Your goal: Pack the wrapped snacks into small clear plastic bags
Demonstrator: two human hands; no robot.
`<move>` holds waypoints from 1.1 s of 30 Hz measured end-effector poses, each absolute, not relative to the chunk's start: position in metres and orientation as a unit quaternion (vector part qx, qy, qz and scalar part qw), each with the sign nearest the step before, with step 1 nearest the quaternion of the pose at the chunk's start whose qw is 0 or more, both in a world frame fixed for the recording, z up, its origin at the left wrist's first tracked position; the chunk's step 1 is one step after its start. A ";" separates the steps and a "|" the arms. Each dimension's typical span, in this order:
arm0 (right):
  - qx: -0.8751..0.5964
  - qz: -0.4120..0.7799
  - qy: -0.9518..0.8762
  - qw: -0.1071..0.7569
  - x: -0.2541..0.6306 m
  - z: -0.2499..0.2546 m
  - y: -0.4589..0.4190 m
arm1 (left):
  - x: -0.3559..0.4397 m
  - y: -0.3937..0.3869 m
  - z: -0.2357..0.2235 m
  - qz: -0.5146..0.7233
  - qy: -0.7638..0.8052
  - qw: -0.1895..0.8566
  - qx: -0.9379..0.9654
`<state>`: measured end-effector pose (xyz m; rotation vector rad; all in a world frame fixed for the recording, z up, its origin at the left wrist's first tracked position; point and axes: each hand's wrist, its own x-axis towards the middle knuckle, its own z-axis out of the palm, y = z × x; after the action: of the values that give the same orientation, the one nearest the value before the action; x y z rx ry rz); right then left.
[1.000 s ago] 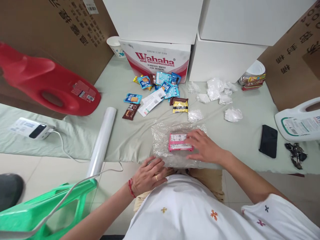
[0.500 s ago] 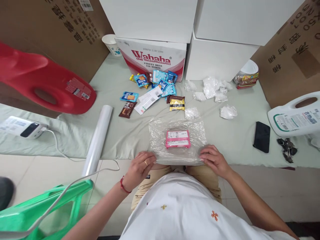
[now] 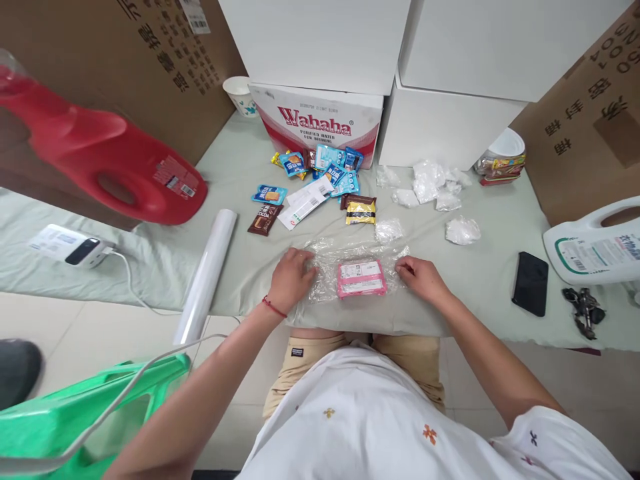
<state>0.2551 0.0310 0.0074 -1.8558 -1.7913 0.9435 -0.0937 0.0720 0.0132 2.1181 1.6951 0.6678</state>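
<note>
- Clear plastic film spreads wrinkled on the table before the person; the left hand is at its left edge, fingers curled and partly closed, the thumb a little apart; whether it grips the film, I cannot tell.
- A pink packet with white labels lies on the film between the hands, nearer the right, apart from both.
- The right hand is nearly closed, thumb and fingertips pinching the film's right edge.
- Leftmost on the pale green cloth are a white device with a cable, a red jug and a white roll; a green stool stands on the tiled floor below.
- Mid-table, wrapped snacks pile against a Wahaha carton.
- Rightward come crumpled clear-plastic bundles, a black phone, keys and a white bottle.
</note>
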 end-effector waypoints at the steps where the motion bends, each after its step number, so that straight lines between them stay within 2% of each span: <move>1: -0.664 0.329 -0.641 0.197 0.255 0.005 0.029 | -0.091 0.068 0.015 0.269 0.610 0.107 0.738; 3: -0.666 0.324 -0.640 0.205 0.254 0.003 0.026 | -0.082 0.053 0.019 0.331 0.615 0.012 0.715; 4: -0.666 0.322 -0.640 0.206 0.253 0.004 0.025 | -0.075 0.044 0.022 0.343 0.599 -0.001 0.724; 7: -0.662 0.324 -0.645 0.202 0.252 0.005 0.024 | -0.049 0.022 0.022 0.305 0.407 0.041 0.860; 9: -0.662 0.334 -0.641 0.198 0.256 0.006 0.025 | -0.032 0.018 0.014 0.246 0.348 0.078 0.901; 12: -0.683 0.337 -0.620 0.191 0.271 0.009 0.027 | -0.020 0.025 -0.001 0.210 0.357 0.105 0.904; 16: -0.712 0.210 -0.647 0.175 0.282 0.026 0.043 | -0.023 0.031 -0.010 0.209 0.364 0.114 0.900; 20: -0.638 0.167 -0.731 0.176 0.246 0.051 0.085 | -0.025 0.029 -0.006 0.212 0.364 0.113 0.900; 22: -0.559 0.149 -0.804 0.139 0.215 0.056 0.114 | -0.023 0.028 -0.004 0.210 0.365 0.110 0.900; 25: -0.479 0.121 -0.869 0.016 0.173 0.058 0.157 | -0.022 0.028 -0.004 0.205 0.368 0.104 0.901; 28: -0.462 0.178 -0.864 -0.094 0.151 0.066 0.186 | -0.021 0.027 -0.005 0.208 0.369 0.102 0.900; 30: -0.438 0.237 -0.860 -0.113 0.150 0.077 0.190 | -0.021 0.027 -0.005 0.210 0.370 0.103 0.899; 33: -0.415 0.244 -0.874 -0.058 0.160 0.093 0.171 | -0.021 0.026 -0.007 0.212 0.375 0.101 0.897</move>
<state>0.1601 0.1706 0.0935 -1.3543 -2.8537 0.7972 -0.0205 0.0260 -0.0073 2.6491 1.1078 0.6270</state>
